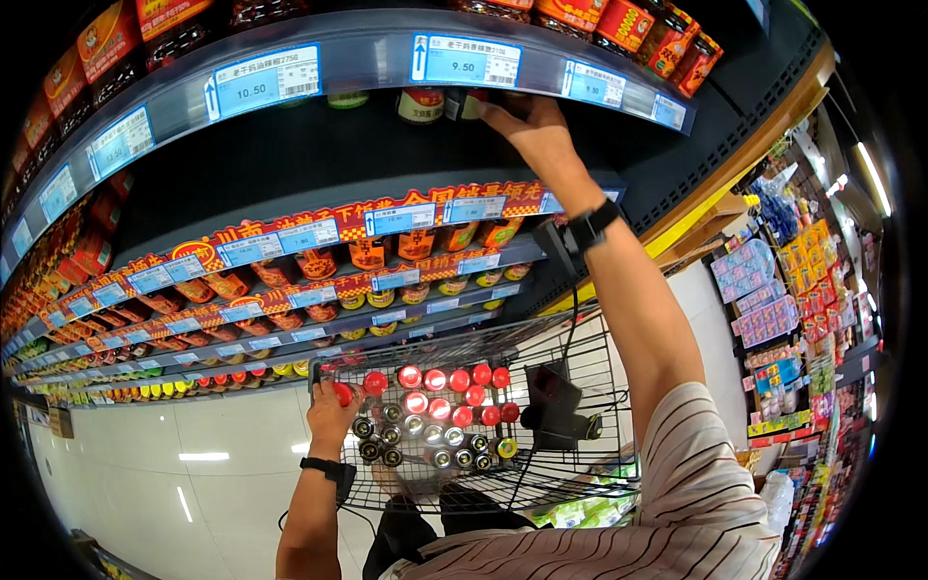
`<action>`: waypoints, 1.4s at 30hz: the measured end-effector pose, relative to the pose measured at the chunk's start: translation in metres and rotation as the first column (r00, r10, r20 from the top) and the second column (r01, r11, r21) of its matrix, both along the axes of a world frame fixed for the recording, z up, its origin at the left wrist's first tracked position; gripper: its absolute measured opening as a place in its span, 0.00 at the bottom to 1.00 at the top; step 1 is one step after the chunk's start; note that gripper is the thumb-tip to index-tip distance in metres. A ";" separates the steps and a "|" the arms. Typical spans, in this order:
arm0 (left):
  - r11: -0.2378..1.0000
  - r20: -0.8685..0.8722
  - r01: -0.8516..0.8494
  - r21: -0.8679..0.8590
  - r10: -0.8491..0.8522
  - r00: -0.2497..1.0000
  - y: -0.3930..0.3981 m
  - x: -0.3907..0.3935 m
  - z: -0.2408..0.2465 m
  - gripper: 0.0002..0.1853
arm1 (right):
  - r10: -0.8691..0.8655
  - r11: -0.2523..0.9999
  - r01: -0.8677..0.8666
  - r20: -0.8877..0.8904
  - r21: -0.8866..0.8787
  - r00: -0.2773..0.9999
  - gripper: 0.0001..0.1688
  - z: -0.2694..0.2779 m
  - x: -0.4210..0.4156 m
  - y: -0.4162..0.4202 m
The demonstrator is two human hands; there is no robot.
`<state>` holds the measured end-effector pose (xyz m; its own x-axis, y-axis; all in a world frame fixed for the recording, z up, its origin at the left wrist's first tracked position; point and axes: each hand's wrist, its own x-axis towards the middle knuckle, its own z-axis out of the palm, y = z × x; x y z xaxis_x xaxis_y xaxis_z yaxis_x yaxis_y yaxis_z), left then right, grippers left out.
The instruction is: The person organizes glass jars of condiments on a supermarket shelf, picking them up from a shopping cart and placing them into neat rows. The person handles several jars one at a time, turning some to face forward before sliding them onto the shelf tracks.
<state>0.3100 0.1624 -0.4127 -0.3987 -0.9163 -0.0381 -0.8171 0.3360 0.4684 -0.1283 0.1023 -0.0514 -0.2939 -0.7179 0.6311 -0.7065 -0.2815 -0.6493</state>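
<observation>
My right hand point(533, 123) reaches onto a dark shelf at the upper right; its thumb is beside a dark-lidded jar point(464, 105), and its fingers are partly hidden under the shelf edge above. A jar with a pale label point(420, 106) stands left of it. My left hand point(335, 413) is at the left end of a black wire shopping cart point(573, 475), its fingers around a red-lidded jar point(342, 394). In the cart, several red-lidded jars point(438, 408) stand in rows beside several jars with dark or silver lids point(391, 435) and one with a yellow-green lid point(506, 447).
A shelf edge with price tags point(362, 61) curves overhead, with chili sauce jars point(565, 18) above it. Lower shelves hold rows of orange-labelled jars point(315, 262). Black devices with cables point(554, 406) lie in the cart. Hanging packaged goods point(805, 268) stand across the aisle at right.
</observation>
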 end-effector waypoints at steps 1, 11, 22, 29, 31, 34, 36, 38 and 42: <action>1.000 -0.023 -0.006 0.004 0.006 1.000 0.001 0.001 0.004 0.39 | 0.021 0.999 -0.020 -0.032 0.040 0.999 0.34 0.007 0.000 -0.010; 0.998 -0.086 -0.035 -0.043 0.031 0.996 0.019 0.017 0.010 0.34 | -0.141 0.983 0.179 -0.490 0.032 0.860 0.38 0.019 -0.012 -0.080; 0.997 -0.026 -0.080 0.019 0.080 0.996 0.033 0.026 -0.004 0.34 | -0.123 0.980 0.188 -0.523 0.073 0.843 0.37 0.028 0.003 -0.085; 0.995 -0.062 -0.065 0.071 0.069 0.996 0.035 0.030 -0.003 0.35 | -0.100 0.981 0.170 -0.508 0.093 0.856 0.37 0.031 0.012 -0.079; 0.995 -0.079 -0.067 0.068 0.073 0.994 0.035 0.030 0.002 0.36 | -0.102 0.981 0.169 -0.487 0.096 0.868 0.37 0.030 0.010 -0.073; 0.995 -0.068 -0.072 0.073 0.077 0.995 0.034 0.030 0.005 0.36 | -0.108 0.981 0.168 -0.432 0.102 0.895 0.37 0.031 0.005 -0.063; 0.996 -0.059 -0.076 0.044 0.079 0.995 0.033 0.033 0.002 0.36 | -0.117 0.979 0.171 -0.389 0.108 0.914 0.37 0.033 0.001 -0.056; 0.997 -0.065 -0.078 0.019 0.079 0.995 0.033 0.034 -0.002 0.36 | -0.128 0.977 0.178 -0.346 0.117 0.929 0.37 0.037 -0.004 -0.048; 0.998 -0.081 -0.068 0.009 0.069 0.994 0.035 0.033 0.005 0.37 | -0.130 0.972 0.177 -0.273 0.156 0.953 0.37 0.039 -0.011 -0.034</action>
<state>0.3434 0.1973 -0.4078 -0.3371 -0.9414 -0.0138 -0.7970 0.2776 0.5364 -0.1390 0.0679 -0.0121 -0.2529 -0.7839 0.5671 -0.8823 -0.0535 -0.4675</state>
